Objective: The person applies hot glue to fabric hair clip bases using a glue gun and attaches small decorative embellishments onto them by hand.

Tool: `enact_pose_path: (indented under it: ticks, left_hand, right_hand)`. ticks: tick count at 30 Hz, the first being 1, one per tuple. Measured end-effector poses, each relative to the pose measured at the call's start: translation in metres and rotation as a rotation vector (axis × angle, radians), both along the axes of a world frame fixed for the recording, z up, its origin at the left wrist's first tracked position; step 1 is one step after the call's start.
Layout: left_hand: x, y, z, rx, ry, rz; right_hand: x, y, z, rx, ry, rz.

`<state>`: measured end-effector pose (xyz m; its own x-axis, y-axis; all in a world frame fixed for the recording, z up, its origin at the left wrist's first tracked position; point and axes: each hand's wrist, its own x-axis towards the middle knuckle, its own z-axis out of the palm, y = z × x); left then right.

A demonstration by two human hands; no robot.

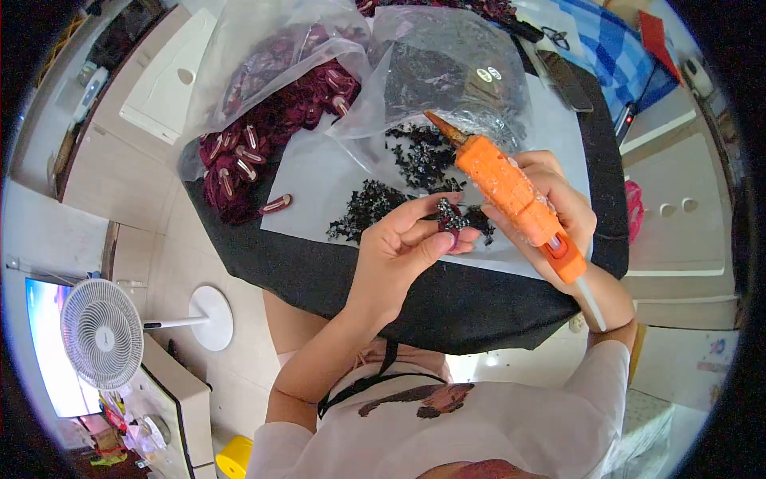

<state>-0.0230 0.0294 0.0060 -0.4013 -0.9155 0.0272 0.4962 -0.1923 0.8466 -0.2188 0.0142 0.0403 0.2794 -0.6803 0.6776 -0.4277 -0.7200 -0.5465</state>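
My left hand [407,251] is closed, its fingertips pinching a small dark red hair clip piece [453,231] topped with a black and silver beaded ornament. My right hand [554,203] is wrapped round an orange hot glue gun [511,191]; its brown-stained nozzle points up and left, and a whitish glue stick [591,303] sticks out of the back. The nozzle is apart from the piece in my left hand. Loose black ornaments [367,209] lie in heaps on the white sheet [303,180], beside and beyond my left hand.
A plastic bag [279,48] spills many dark red fabric clips [239,164] on the left. One clip [277,203] lies apart. Behind the ornaments stands a clear bag of black pieces [447,72]. A phone [565,80] and scissors [556,37] lie at the back right of the black-covered table [319,275].
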Motion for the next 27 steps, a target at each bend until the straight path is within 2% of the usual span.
enact_pose_path:
  ticks: [4,10,16,19,21,22,23,24,25,26,27]
  left_hand:
    - [0.0,0.001,-0.005,-0.012,0.034,0.005]
    - [0.004,-0.005,-0.012,0.116,0.094,-0.047]
    - [0.009,0.001,-0.012,-0.07,0.022,0.057]
    - [0.019,0.016,0.0,-0.17,-0.212,0.306]
    - [0.033,0.028,0.031,-0.415,-0.389,0.572]
    - [0.044,0.027,0.029,-0.613,-0.409,0.742]
    - [0.049,0.02,0.03,-0.808,-0.324,0.994]
    - [0.056,0.018,0.04,-0.894,-0.327,1.172]
    - [0.073,0.019,0.04,-0.816,-0.781,1.626]
    - [0.065,-0.005,0.059,-1.088,-0.734,1.782]
    - [0.071,-0.034,0.071,-1.25,-0.449,1.574]
  right_hand:
    - [0.0,0.0,0.001,0.005,0.007,0.0]
    - [0.001,-0.001,0.0,0.008,0.0,-0.016]
    - [0.0,-0.001,0.0,0.024,0.013,0.0]
    - [-0.002,-0.002,0.003,0.012,-0.018,-0.009]
    - [-0.003,-0.003,0.003,-0.006,-0.085,-0.054]
    - [-0.003,-0.004,0.003,-0.02,-0.132,-0.088]
    - [-0.002,-0.005,0.004,-0.035,-0.179,-0.118]
    - [-0.001,-0.002,0.009,0.098,-0.218,-0.183]
    - [0.0,0.005,0.017,0.227,-0.257,-0.249]
    - [0.0,0.008,0.022,0.355,-0.296,-0.315]
    - [-0.001,0.008,0.023,0.429,-0.414,-0.269]
